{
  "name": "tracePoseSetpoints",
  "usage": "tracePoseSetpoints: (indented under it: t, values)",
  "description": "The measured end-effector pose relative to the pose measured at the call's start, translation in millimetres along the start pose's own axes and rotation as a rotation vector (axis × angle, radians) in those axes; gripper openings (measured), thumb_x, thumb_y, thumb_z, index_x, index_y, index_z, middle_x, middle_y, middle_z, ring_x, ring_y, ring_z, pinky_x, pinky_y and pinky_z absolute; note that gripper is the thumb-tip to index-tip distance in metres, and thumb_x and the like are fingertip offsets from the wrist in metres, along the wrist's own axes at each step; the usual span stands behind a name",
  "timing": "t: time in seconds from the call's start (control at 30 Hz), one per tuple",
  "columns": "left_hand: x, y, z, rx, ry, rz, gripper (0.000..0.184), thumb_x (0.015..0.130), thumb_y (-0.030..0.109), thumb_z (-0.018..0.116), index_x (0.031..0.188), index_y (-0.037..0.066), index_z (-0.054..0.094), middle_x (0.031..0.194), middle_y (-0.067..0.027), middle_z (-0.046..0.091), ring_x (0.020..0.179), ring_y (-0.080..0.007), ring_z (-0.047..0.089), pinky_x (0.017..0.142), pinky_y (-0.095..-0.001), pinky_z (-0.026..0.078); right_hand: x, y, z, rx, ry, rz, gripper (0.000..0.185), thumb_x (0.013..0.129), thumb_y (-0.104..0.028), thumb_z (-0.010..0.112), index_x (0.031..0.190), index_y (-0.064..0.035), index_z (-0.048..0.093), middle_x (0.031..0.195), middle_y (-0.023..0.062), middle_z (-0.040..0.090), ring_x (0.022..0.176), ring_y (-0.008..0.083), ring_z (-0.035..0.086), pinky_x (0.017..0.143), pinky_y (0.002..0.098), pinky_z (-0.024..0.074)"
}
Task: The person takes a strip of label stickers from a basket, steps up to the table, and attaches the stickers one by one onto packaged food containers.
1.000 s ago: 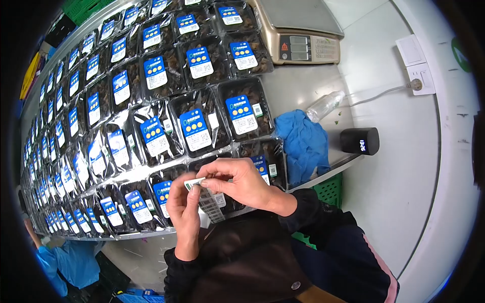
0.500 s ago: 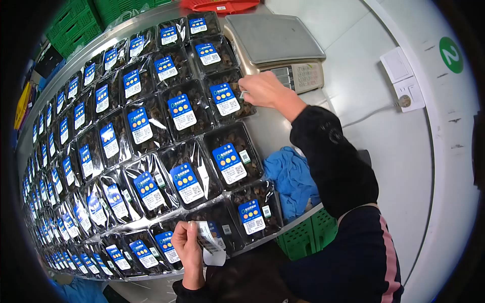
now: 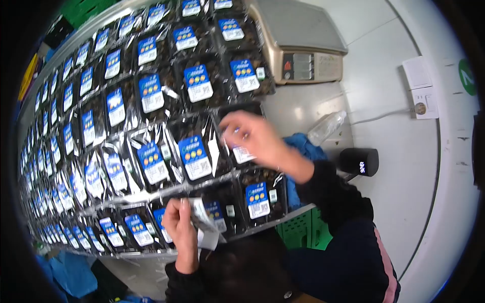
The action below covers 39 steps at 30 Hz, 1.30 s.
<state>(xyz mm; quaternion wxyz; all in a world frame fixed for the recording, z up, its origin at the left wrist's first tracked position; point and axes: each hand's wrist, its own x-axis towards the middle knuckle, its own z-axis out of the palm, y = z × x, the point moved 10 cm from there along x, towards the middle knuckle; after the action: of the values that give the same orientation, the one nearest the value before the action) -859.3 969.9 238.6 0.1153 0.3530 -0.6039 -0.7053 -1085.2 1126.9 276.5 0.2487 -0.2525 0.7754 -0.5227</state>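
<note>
My left hand [image 3: 183,227], low in the head view, pinches a strip of small white printed stickers [image 3: 204,219] that curls downward. Beneath the strip is a film-wrapped black tray, partly covered. My right hand [image 3: 258,141], smeared by motion, hovers over or touches a wrapped tray with a blue-and-white label [image 3: 242,154]; whether its fingers hold anything is unclear. Above it, another wrapped tray [image 3: 245,77] of dark brown pieces carries a small white sticker [image 3: 260,73] beside its big label. At the front right corner, a further tray [image 3: 258,199] has both labels.
Rows of similar wrapped trays [image 3: 144,96] cover the metal table to the left. A weighing scale [image 3: 298,25] stands at the back right. Nearer are a blue cloth [image 3: 305,146], crumpled clear plastic [image 3: 327,128] and a black cylinder with lit digits [image 3: 358,161]. Green crates [image 3: 305,230] are below the edge.
My right hand has left the tray near the scale, where a small sticker now shows, and moved toward me over the tray in front. The view has shifted; my left hand still holds the strip.
</note>
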Motion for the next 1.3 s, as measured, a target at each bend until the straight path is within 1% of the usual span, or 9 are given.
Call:
tracePoseSetpoints:
  t: [0.1, 0.37, 0.57, 0.67, 0.73, 0.93, 1.1, 1.2, 1.3]
  values:
    - [-3.3, 23.3, 7.6, -0.072, 0.007, 0.1, 0.032, 0.095, 0.008, 0.058, 0.066, 0.007, 0.044, 0.065, 0.0077, 0.042, 0.062, -0.0013, 0.031, 0.054, -0.0198, 0.026, -64.4, -35.3, 98.3, 0.283, -0.263, 0.187, 0.046, 0.078, -0.011, 0.077, 0.119, -0.0004, 0.058, 0.094, 0.0058, 0.064, 0.076, 0.0087, 0.062, 0.067, 0.0253, 0.0522]
    - [-7.9, 46.1, 5.3, -0.098, -0.016, 0.109, 0.008, 0.091, 0.007, 0.063, 0.086, 0.001, 0.062, 0.079, 0.0029, 0.059, 0.075, -0.0034, 0.052, 0.068, -0.0184, 0.04, -65.2, -52.6, 101.1, 0.383, -0.074, 0.085, 0.017, 0.086, -0.003, 0.067, 0.103, 0.0011, 0.065, 0.075, 0.0041, 0.064, 0.062, 0.005, 0.056, 0.055, 0.0219, 0.0455]
    - [6.2, 30.2, -4.3, 0.008, -0.049, 0.11, 0.025, 0.085, 0.004, 0.071, 0.069, 0.005, 0.051, 0.063, 0.0037, 0.054, 0.053, -0.0008, 0.044, 0.047, -0.0175, 0.033, -42.5, -47.3, 87.1, 0.311, -0.072, -0.017, 0.012, 0.087, -0.004, 0.066, 0.097, 0.0023, 0.066, 0.091, 0.0068, 0.064, 0.064, 0.008, 0.059, 0.059, 0.0224, 0.0488]
    - [9.4, 25.2, -6.7, 0.078, -0.075, 0.064, 0.021, 0.083, 0.003, 0.071, 0.072, 0.004, 0.054, 0.066, 0.0047, 0.054, 0.058, -0.0002, 0.044, 0.052, -0.0176, 0.034, 17.5, -47.4, 9.7, -0.263, 0.191, -0.334, 0.017, 0.085, -0.012, 0.066, 0.099, -0.0033, 0.062, 0.099, 0.0094, 0.061, 0.095, 0.0214, 0.062, 0.076, 0.0327, 0.0497]
    - [9.8, 16.7, -7.6, 0.089, -0.123, -0.032, 0.014, 0.084, 0.002, 0.07, 0.078, 0.002, 0.057, 0.07, 0.0043, 0.056, 0.063, -0.0006, 0.046, 0.055, -0.018, 0.036, 64.9, -43.1, -32.6, -0.765, 0.22, -0.246, 0.02, 0.087, -0.021, 0.062, 0.098, -0.0056, 0.056, 0.118, 0.009, 0.054, 0.103, 0.031, 0.057, 0.082, 0.0429, 0.0492]
    - [12.8, 31.3, -6.0, 0.041, -0.164, 0.05, 0.031, 0.083, 0.004, 0.057, 0.112, -0.005, 0.061, 0.091, -0.0112, 0.068, 0.079, -0.0134, 0.062, 0.071, -0.0234, 0.047, 144.7, -2.1, -19.3, -1.2, 0.025, -0.527, 0.021, 0.082, -0.021, 0.059, 0.096, -0.0047, 0.06, 0.122, 0.0114, 0.053, 0.113, 0.0275, 0.05, 0.091, 0.0408, 0.0419]
    - [14.1, 41.2, -15.4, 0.009, -0.292, 0.009, 0.052, 0.06, -0.002, 0.039, 0.105, -0.007, 0.066, 0.091, -0.0138, 0.069, 0.071, -0.0127, 0.058, 0.062, -0.0224, 0.045, 147.0, 20.6, -8.0, -1.39, 0.122, -0.394, 0.027, 0.078, -0.017, 0.059, 0.103, -0.0081, 0.063, 0.125, 0.0105, 0.053, 0.117, 0.0252, 0.048, 0.099, 0.0406, 0.0319]
    - [11.0, 40.3, -23.9, 0.132, -0.292, 0.039, 0.037, 0.066, -0.009, 0.044, 0.093, -0.003, 0.069, 0.083, -0.0062, 0.069, 0.06, -0.004, 0.049, 0.052, -0.0163, 0.033, 97.0, -28.7, -13.1, -1.109, 0.425, -0.531, 0.041, 0.081, -0.013, 0.063, 0.121, -0.0064, 0.056, 0.118, 0.0124, 0.057, 0.114, 0.0305, 0.052, 0.097, 0.0424, 0.0375]
    - [9.4, 44.4, -28.3, 0.157, -0.29, 0.116, 0.029, 0.072, -0.01, 0.049, 0.092, -0.002, 0.069, 0.087, -0.0054, 0.067, 0.06, -0.002, 0.048, 0.05, -0.0161, 0.03, 36.7, -24.5, 42.6, -0.264, 0.113, -0.203, 0.032, 0.089, -0.015, 0.062, 0.119, -0.0025, 0.056, 0.102, 0.0143, 0.063, 0.088, 0.0224, 0.064, 0.077, 0.0337, 0.0505]
